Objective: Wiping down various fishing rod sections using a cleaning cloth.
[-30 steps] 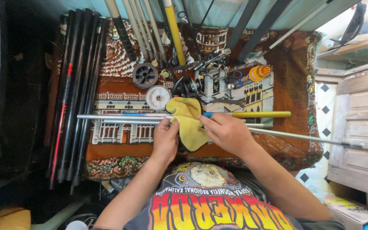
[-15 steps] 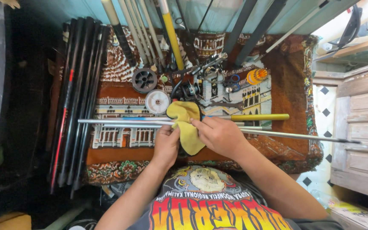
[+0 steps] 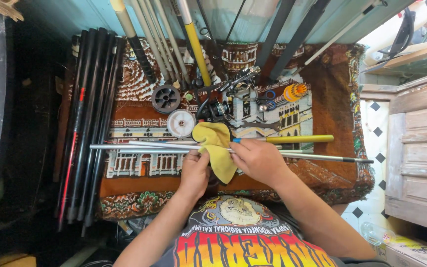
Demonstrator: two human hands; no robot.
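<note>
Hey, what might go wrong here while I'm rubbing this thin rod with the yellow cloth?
The thin rod sticks out far past the right hand, so its unsupported tip could flex or swing toward the wooden cabinet. The yellow cloth hangs next to the black reel and might snag on it. The left hand could nudge the white spool.

1. We see a soft, matt yellow cloth (image 3: 217, 148) over a smooth, silvery metal rod (image 3: 139, 147).
2. We see a woven, patterned rug (image 3: 332, 113), rough in texture.
3. We see glossy black poles (image 3: 87, 123).
4. We see a weathered wooden cabinet (image 3: 421, 148).
</note>
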